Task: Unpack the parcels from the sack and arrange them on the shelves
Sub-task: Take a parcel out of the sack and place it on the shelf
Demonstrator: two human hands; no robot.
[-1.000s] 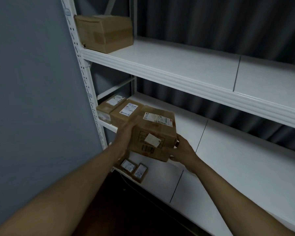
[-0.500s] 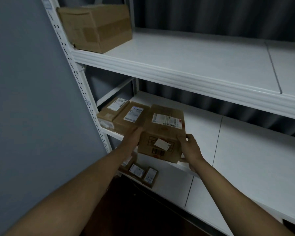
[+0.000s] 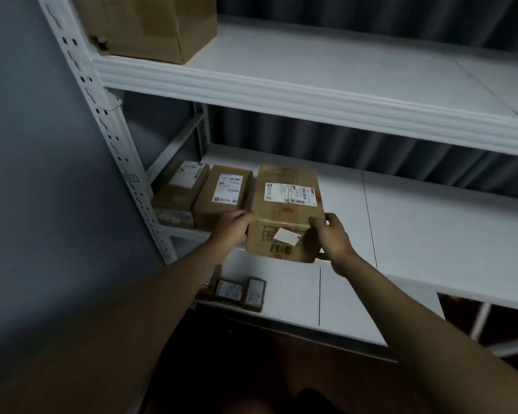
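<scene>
A brown cardboard parcel (image 3: 287,204) with a white shipping label on top sits at the front edge of the middle shelf (image 3: 431,234). My left hand (image 3: 234,227) grips its left side and my right hand (image 3: 331,234) grips its right front corner. It stands right beside two smaller labelled parcels, one (image 3: 222,195) touching it and another (image 3: 181,186) at the far left. The sack is not in view.
A big cardboard box (image 3: 150,22) stands at the left end of the top shelf (image 3: 311,94). Small flat parcels (image 3: 240,291) lie at the left of the bottom shelf (image 3: 296,294). A white perforated upright (image 3: 108,138) and a grey wall bound the left side.
Both hands have carried the parcel forward and set it onto the middle shelf beside the two smaller parcels. The view has moved closer to the shelves.
</scene>
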